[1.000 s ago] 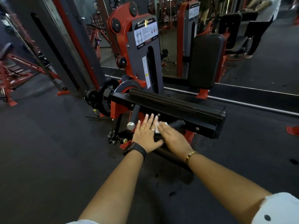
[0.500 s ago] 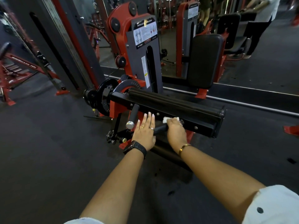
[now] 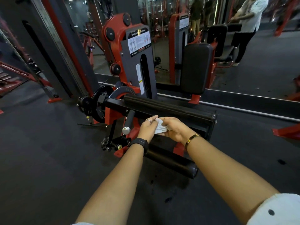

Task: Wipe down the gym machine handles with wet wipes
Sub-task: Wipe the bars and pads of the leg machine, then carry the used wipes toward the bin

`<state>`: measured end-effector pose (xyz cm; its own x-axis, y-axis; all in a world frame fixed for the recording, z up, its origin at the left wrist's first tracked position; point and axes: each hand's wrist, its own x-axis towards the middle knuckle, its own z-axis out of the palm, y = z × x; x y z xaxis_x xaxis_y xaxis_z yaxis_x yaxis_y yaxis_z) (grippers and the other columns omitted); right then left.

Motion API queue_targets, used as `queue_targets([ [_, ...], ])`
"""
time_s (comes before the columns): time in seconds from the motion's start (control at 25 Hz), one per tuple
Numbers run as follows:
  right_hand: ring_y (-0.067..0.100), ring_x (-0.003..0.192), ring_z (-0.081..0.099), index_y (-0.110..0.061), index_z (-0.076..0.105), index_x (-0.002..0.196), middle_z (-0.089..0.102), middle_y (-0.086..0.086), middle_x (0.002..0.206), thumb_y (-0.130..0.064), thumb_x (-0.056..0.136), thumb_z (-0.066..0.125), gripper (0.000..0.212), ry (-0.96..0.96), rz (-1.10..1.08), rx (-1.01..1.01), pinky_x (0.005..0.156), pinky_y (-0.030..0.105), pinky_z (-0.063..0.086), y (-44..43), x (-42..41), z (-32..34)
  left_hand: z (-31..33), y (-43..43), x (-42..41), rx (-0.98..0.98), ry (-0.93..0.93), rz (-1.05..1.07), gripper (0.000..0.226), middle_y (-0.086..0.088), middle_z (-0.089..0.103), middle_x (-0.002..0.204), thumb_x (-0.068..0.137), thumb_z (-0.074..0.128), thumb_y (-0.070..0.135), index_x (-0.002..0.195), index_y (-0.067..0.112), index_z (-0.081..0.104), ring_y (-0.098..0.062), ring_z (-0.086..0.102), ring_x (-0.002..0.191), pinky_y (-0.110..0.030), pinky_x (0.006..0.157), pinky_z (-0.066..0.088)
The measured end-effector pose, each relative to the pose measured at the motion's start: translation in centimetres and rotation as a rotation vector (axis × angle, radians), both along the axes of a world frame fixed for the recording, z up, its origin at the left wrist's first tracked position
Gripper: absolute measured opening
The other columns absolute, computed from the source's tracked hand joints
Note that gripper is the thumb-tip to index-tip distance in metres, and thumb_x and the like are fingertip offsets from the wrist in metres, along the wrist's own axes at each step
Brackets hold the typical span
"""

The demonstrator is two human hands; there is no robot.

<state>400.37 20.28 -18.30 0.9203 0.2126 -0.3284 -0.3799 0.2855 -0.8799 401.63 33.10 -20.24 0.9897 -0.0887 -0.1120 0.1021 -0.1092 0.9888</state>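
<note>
A crumpled white wet wipe (image 3: 159, 127) sits between both hands, just in front of the red and black gym machine (image 3: 139, 65). My left hand (image 3: 146, 129) pinches the wipe's upper edge with its fingertips. My right hand (image 3: 176, 129) holds the wipe's lower part in curled fingers. A short black handle (image 3: 129, 120) with a chrome end cap sticks out just left of my left hand, untouched. The long black padded bar (image 3: 170, 108) runs behind both hands. The handle that lay under the hands is hidden by them.
A black foam roller (image 3: 172, 161) lies low under my wrists. A mirror wall (image 3: 243, 46) behind the machine reflects a padded seat and a standing person. Another red frame (image 3: 14, 73) stands at far left. Dark rubber floor surrounds the machine.
My right hand has come off the handle with the wipe. Both hands have met over the wipe, and my left hand now pinches it instead of lying flat.
</note>
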Motion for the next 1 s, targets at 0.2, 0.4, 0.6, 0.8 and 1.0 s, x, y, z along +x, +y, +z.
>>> queue_targets([
  [0.2, 0.024, 0.092, 0.063, -0.006, 0.061, 0.109, 0.063, 0.014, 0.102, 0.005, 0.09, 0.037, 0.033, 0.022, -0.066, -0.008, 0.072, 0.035, 0.056, -3.9, -1.2, 0.5, -0.1, -3.6, 0.1, -0.176, 0.189, -0.05, 0.022, -0.02, 0.067, 0.11, 0.096, 0.05, 0.006, 0.114, 0.002, 0.062, -0.03, 0.066, 0.101, -0.04, 0.088, 0.055],
  [0.4, 0.023, 0.095, 0.063, -0.01, 0.06, 0.106, 0.065, 0.011, 0.105, -0.016, 0.096, 0.046, 0.018, 0.086, -0.31, 0.097, 0.077, 0.036, 0.054, -8.8, -2.6, 0.5, 0.1, -8.3, 0.6, -0.44, 0.301, -0.111, 0.015, -0.018, 0.069, 0.099, 0.095, 0.05, 0.001, 0.101, 0.003, 0.064, -0.026, 0.068, 0.086, -0.035, 0.077, 0.055],
  [0.6, 0.026, 0.098, 0.066, -0.005, 0.059, 0.116, 0.066, 0.015, 0.114, -0.04, 0.097, 0.046, 0.041, 0.116, -0.496, 0.223, 0.076, 0.04, 0.059, -13.8, -5.4, 0.4, 1.5, -13.4, -0.8, -0.573, 0.473, -0.26, 0.028, -0.014, 0.071, 0.097, 0.098, 0.048, 0.028, 0.102, 0.004, 0.062, -0.023, 0.07, 0.085, -0.033, 0.072, 0.055],
  [0.8, 0.029, 0.097, 0.068, -0.004, 0.06, 0.117, 0.069, 0.017, 0.11, -0.051, 0.096, 0.041, 0.055, 0.095, -0.713, 0.238, 0.075, 0.041, 0.058, -17.1, -9.9, 0.5, 1.5, -17.7, -2.1, -0.53, 0.594, -0.451, 0.048, -0.018, 0.066, 0.115, 0.096, 0.043, 0.047, 0.113, 0.005, 0.059, -0.029, 0.066, 0.099, -0.036, 0.078, 0.054],
  [1.0, 0.03, 0.096, 0.069, -0.009, 0.059, 0.12, 0.067, 0.014, 0.114, -0.054, 0.096, 0.039, 0.055, 0.107, -0.942, 0.196, 0.072, 0.042, 0.058, -18.8, -16.4, -0.2, 1.0, -21.6, -5.6, -0.465, 0.697, -0.687, 0.056, -0.018, 0.068, 0.112, 0.094, 0.042, 0.052, 0.119, 0.005, 0.059, -0.029, 0.067, 0.097, -0.037, 0.075, 0.054],
])
